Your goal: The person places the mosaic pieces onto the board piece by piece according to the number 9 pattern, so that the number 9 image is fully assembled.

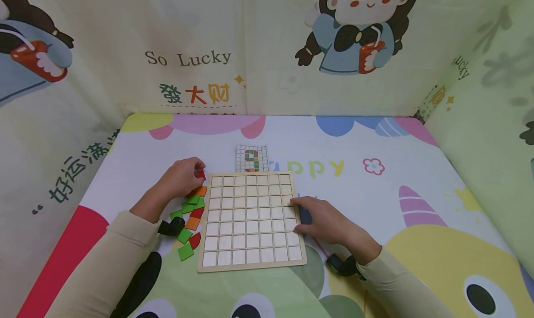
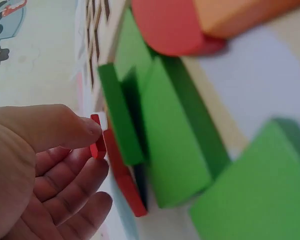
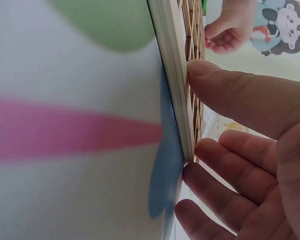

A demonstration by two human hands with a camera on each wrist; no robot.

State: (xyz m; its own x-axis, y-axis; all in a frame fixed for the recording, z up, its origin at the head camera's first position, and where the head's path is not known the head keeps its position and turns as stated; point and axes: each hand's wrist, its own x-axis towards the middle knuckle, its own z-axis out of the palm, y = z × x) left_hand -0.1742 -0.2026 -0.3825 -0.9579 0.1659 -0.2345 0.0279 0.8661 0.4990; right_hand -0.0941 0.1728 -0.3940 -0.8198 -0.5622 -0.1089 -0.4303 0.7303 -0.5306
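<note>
Risking a slip on the tabletop (image 1: 300, 142)

Your grid board (image 1: 252, 227) lay inside the far edge, your right hand (image 1: 323, 218), relaxed, touching its right rim. Your left hand (image 1: 183, 176), beside coloured tiles (image 1: 192, 223) toward the left edge, pinched a red piece (image 2: 97, 149); too light a pinch could have dropped it.

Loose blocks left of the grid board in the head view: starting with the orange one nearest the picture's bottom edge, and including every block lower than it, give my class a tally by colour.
Orange block: 1
Red block: 1
Green blocks: 2
Total: 4
</note>
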